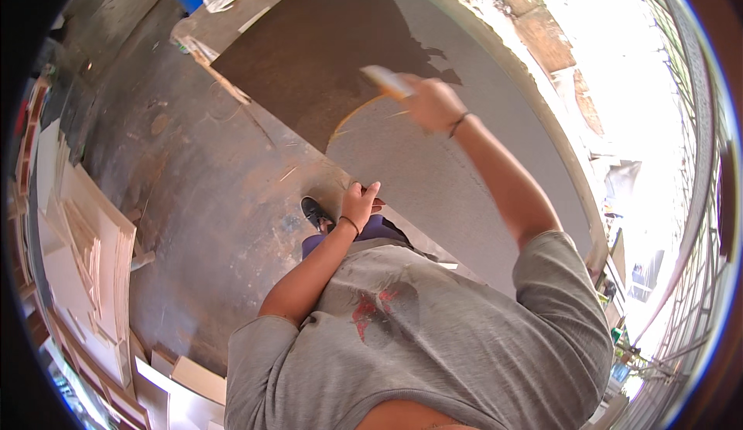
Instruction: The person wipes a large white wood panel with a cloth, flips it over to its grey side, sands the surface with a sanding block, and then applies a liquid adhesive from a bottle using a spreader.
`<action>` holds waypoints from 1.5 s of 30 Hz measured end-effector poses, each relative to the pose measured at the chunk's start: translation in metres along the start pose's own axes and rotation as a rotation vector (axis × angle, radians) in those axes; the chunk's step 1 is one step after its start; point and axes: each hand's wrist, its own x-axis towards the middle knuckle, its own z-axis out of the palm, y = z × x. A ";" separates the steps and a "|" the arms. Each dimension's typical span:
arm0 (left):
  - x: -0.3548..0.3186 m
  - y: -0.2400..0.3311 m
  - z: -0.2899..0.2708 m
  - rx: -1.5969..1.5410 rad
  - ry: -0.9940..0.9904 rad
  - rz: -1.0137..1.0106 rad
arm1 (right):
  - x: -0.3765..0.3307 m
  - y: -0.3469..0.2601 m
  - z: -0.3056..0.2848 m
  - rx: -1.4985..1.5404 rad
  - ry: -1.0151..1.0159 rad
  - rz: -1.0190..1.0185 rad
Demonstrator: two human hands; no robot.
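Roughly half of the large flat panel (464, 174) looks coated: the far part, beyond the right hand (433, 103), is dark brown, while the part nearer the body is bare grey. A curved yellowish line just below that hand marks the edge of the wet sweep.

That hand is closed around a pale, flat spreader or brush (387, 82), whose free end sticks out to the left of the fist and lies on or just above the panel at the boundary of dark and grey; motion blur hides whether it touches. The left hand (360, 204) rests with fingers loosely curled on the panel's near edge, holding nothing that I can make out, only bracing there.

Judging by the colours, the dark area is the finished share and the whole grey stretch from the grip toward the body and out to the right is left to cover.

Well to the left of both hands, stacked pale boards (85, 252) lean beside the stained floor (193, 198), and a shoe (316, 213) shows just left of the bracing hand.
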 end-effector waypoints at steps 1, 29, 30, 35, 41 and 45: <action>-0.004 0.002 0.004 0.062 -0.043 -0.006 | 0.006 0.052 -0.009 -0.030 0.189 -0.025; -0.017 -0.034 0.036 0.006 -0.275 -0.101 | -0.061 0.241 0.012 -0.042 0.366 0.397; -0.019 -0.034 0.037 -0.009 -0.270 -0.115 | -0.057 0.254 0.023 -0.087 0.385 0.306; -0.027 -0.038 0.032 0.008 -0.315 -0.078 | -0.014 0.152 0.050 -0.065 0.238 0.221; -0.025 -0.058 0.045 0.265 -0.298 0.064 | -0.040 -0.006 0.114 -0.339 -0.036 -0.136; -0.019 -0.074 0.051 0.601 -0.113 0.703 | -0.085 -0.063 0.140 -0.316 -0.216 -0.426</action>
